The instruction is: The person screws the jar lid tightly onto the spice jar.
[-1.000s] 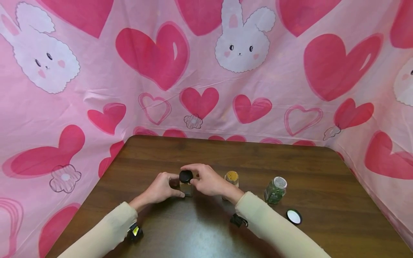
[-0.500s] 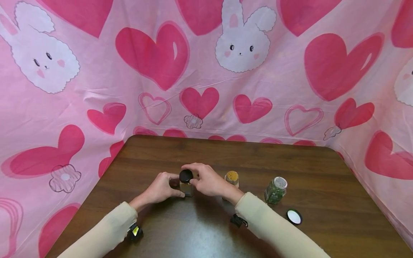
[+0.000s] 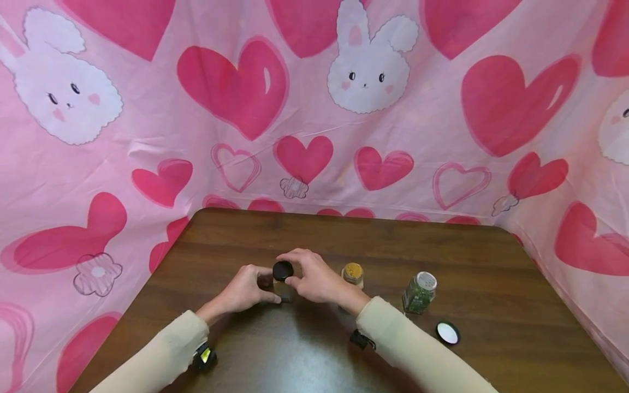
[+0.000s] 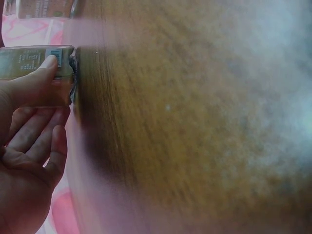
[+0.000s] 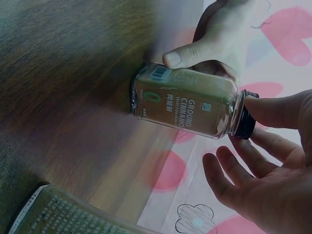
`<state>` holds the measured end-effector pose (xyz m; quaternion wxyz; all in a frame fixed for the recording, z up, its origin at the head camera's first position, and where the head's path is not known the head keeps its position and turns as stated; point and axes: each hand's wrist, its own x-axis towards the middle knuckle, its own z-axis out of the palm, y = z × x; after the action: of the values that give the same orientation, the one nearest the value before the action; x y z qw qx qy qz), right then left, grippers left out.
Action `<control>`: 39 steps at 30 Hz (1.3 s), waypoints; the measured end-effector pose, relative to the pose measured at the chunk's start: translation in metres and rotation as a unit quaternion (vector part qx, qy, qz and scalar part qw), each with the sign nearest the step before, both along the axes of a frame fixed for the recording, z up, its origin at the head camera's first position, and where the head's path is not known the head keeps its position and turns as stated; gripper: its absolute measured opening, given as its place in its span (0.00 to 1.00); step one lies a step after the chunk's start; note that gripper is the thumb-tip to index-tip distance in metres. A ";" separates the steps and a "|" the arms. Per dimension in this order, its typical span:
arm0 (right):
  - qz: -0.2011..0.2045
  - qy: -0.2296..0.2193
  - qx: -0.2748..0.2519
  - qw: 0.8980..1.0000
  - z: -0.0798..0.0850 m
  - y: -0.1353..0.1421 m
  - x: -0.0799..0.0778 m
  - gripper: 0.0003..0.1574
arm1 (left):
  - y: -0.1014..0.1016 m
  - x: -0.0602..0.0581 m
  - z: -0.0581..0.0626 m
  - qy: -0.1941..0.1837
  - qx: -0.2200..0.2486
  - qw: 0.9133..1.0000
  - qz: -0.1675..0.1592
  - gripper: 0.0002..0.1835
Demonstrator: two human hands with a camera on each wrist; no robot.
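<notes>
A clear spice jar (image 5: 185,100) labelled ground cinnamon stands upright on the wooden table, with its black lid (image 3: 282,271) on top. My left hand (image 3: 243,289) holds the lower body from the left, thumb in front and fingers behind. From the right, my right hand (image 3: 316,278) pinches the lid between thumb and fingers. In the right wrist view the lid sits at the jar's neck, with a threaded glass ring showing just below it. The left wrist view shows the left thumb (image 4: 41,73) pressed near the barcode at the base.
Right of the hands stands a lidless jar of yellow powder (image 3: 353,271), partly behind the right forearm. Farther right are a jar of green herbs (image 3: 419,295) with a perforated white top and a loose black lid (image 3: 448,333), white inside up. A pink heart-patterned cloth (image 3: 304,114) surrounds the table.
The right thumb and fingers have shifted slightly around the lid's edge. The left hand and the cinnamon jar stay where they were.
</notes>
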<state>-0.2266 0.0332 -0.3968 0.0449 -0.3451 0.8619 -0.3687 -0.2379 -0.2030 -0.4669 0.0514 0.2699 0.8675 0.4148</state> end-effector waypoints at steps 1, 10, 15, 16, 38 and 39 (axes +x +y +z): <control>-0.001 0.003 0.002 1.000 0.000 0.000 0.000 0.28 | 0.000 0.001 0.000 -0.002 -0.001 1.000 0.000 0.17; -0.009 0.018 0.005 1.000 -0.001 -0.001 0.001 0.27 | 0.001 0.001 0.003 0.007 -0.006 1.000 0.007 0.17; -0.015 0.017 0.007 1.000 -0.001 -0.001 0.002 0.28 | 0.001 0.001 0.002 0.007 -0.005 1.000 0.004 0.18; -0.016 0.018 0.008 1.000 -0.002 -0.001 0.002 0.28 | 0.001 0.001 0.002 0.006 -0.004 1.000 0.003 0.18; -0.047 0.013 0.017 0.999 -0.003 -0.003 0.002 0.38 | 0.001 0.001 0.003 -0.006 -0.004 1.000 0.003 0.18; -0.048 0.012 0.014 0.999 -0.003 -0.002 0.002 0.39 | 0.001 0.001 0.003 -0.007 -0.004 1.000 0.004 0.18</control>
<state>-0.2248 0.0311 -0.4002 0.0219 -0.3075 0.8830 -0.3540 -0.2367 -0.2018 -0.4639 0.0571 0.2636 0.8696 0.4137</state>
